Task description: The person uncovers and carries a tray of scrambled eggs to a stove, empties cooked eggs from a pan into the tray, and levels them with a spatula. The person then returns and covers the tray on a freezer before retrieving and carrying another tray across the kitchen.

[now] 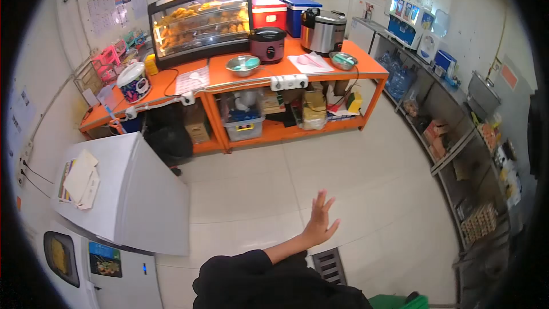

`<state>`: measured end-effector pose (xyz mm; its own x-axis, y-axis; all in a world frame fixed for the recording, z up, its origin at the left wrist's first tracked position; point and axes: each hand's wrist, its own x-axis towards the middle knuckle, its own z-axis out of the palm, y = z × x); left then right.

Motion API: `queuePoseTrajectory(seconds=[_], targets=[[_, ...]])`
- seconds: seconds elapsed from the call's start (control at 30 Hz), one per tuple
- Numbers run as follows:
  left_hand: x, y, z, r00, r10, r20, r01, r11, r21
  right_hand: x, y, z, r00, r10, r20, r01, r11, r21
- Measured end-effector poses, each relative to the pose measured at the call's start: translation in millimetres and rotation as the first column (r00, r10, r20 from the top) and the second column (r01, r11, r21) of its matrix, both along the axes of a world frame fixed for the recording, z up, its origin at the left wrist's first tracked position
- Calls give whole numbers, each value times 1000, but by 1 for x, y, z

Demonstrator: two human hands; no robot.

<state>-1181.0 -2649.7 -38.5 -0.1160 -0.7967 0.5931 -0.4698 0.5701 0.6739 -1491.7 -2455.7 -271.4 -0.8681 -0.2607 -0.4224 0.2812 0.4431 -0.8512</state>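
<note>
My left hand (319, 224) reaches out from a black sleeve (237, 272) over the tiled floor (251, 194). Its fingers are stretched and apart, and nothing is in it. Below the wrist, a dark floor drain grate (329, 265) is partly covered by the arm and clothing. My right hand is out of sight. At the bottom edge shows part of a green thing (397, 302) whose kind I cannot make out. Farther ahead stands an orange table (274, 140) bearing a lit glass food display case (200, 23), a purple rice cooker (267, 46) and a larger steel cooker (325, 31).
Two metal bowls (243, 66) and a white power strip (289, 82) are at the table's front. A white chest-like appliance (151, 194) with papers on top stands at left. Steel shelving (426, 68) lines the right wall, with egg trays (479, 223) low down.
</note>
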Motion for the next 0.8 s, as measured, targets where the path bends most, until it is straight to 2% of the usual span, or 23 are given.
queuePoseTrajectory(seconds=[0.17,0.23,0.3,0.37,0.47,0.57,0.6,0.63,0.7,0.73,0.77,0.8], targets=[[-159,-127,6,967,-254,-2,253,966,-56,-120,-108,-23,961,275,-32,-269,955,128],[-230,-175,-2,927,-375,-19,373,925,-70,-167,-130,-42,927,376,-7,-366,906,213],[-297,-224,-25,906,-423,-17,419,902,-107,-210,-139,-71,880,473,34,-457,827,326],[-357,-275,-42,902,-430,45,432,899,-70,-248,-149,-99,828,553,91,-532,724,439],[-437,-358,-49,909,-414,43,412,910,56,-315,-189,-124,767,618,174,-598,589,543],[-502,-437,-30,941,-337,17,326,922,210,-404,-269,-134,698,694,179,-622,462,633],[-516,-461,-25,959,-266,92,238,941,241,-442,-308,-143,679,722,132,-600,442,667],[-532,-490,-20,967,-196,164,147,952,269,-482,-362,-144,672,738,51,-553,455,698],[-559,-549,-12,982,-118,149,85,973,214,-571,-495,-134,673,703,-228,-406,609,681],[-551,-567,-11,992,-61,112,38,981,191,-607,-556,-155,501,542,-674,-273,839,471],[-559,-593,-17,997,-1,80,-12,985,172,-641,-628,-97,654,552,-517,-333,824,459],[-566,-619,-27,989,35,141,-62,979,192,-673,-691,-55,688,565,-455,-430,823,371]])
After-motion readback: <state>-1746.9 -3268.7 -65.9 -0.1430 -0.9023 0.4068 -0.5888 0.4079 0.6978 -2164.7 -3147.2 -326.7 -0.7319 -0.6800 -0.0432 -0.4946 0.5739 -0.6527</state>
